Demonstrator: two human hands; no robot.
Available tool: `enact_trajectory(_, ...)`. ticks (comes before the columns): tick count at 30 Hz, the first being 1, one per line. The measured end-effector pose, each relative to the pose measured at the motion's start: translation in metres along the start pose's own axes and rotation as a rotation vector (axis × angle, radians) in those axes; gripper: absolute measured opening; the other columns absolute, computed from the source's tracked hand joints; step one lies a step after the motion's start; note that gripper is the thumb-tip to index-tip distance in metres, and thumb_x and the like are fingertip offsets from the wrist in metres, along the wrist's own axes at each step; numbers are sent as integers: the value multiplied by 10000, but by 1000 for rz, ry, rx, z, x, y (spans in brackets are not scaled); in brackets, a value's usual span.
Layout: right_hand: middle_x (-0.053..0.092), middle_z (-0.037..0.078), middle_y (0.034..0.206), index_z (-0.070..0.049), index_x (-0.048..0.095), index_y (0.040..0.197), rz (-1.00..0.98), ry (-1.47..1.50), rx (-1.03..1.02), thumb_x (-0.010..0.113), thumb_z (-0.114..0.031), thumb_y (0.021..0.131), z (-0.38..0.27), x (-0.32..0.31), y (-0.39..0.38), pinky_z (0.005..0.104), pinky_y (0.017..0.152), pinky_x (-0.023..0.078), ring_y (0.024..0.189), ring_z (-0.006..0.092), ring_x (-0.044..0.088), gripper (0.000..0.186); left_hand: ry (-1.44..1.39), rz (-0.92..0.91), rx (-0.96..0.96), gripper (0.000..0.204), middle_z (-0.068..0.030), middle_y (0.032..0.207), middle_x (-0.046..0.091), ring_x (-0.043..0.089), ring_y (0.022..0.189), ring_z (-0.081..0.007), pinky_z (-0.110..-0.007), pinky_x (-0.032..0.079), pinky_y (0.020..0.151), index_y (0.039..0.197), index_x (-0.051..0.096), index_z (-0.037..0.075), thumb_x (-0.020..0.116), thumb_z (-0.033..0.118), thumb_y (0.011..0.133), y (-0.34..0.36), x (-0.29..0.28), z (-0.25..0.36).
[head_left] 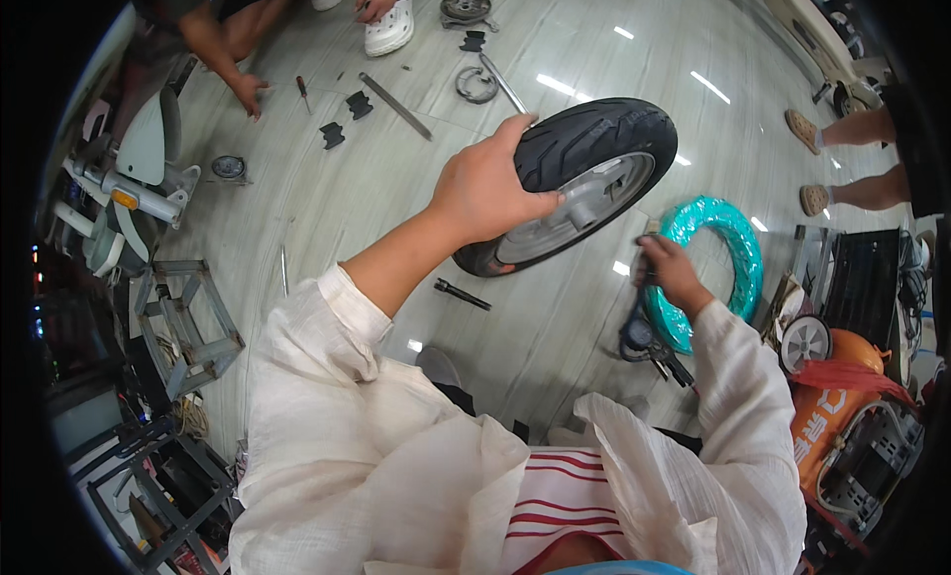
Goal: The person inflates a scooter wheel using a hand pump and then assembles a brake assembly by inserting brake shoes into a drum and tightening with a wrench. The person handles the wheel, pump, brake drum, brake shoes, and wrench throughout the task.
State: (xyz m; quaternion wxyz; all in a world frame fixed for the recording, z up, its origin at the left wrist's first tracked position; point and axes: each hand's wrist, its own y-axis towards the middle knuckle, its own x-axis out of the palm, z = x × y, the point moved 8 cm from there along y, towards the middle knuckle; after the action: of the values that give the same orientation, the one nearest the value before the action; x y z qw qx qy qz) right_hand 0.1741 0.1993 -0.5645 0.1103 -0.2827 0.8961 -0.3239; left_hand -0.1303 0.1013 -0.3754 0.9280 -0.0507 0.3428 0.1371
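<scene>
A scooter wheel (594,144) with a black treaded tyre and silver rim stands tilted in front of me. My left hand (495,184) is closed on the tyre, its thumb reaching over the sidewall towards the hub. My right hand (676,275) is closed beside the wheel, around a dark tool (639,335) whose round part hangs below the fingers; its exact kind I cannot make out. Behind that hand lies a ring-shaped tyre in teal wrapping (738,243). A metal bar (503,83) shows behind the wheel's upper edge, and a black flashlight-like cylinder (463,295) lies below the wheel.
Brake shoes (477,84), a drum-like part (466,5), a flat bar (396,106) and a screwdriver (304,93) lie on the floor. Another person's hand (248,95) is far left. An orange compressor (832,421) stands right; a metal frame (188,327) stands left.
</scene>
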Motion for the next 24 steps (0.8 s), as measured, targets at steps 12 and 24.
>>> enact_trajectory(12, 482, 1, 697, -111, 550, 1121, 572, 98, 103, 445, -365, 1016, -31, -181, -125, 309, 514, 458, 561, 142, 488, 294, -1078, 449, -497, 580, -167, 1134, 640, 646, 978, -237, -341, 502, 895, 1254, 497, -94, 760, 87, 771, -92, -96, -254)
enact_trajectory(24, 604, 93, 790, -5, 580, 1111, 536, -138, 632, 442, -301, 993, 26, -148, -260, 353, 749, 511, 751, 217, 606, 346, -1398, 757, -1018, 453, -112, 1181, 634, 609, 1076, -264, -385, 471, 953, 1241, 556, -8, 660, 206, 855, -277, -120, -469)
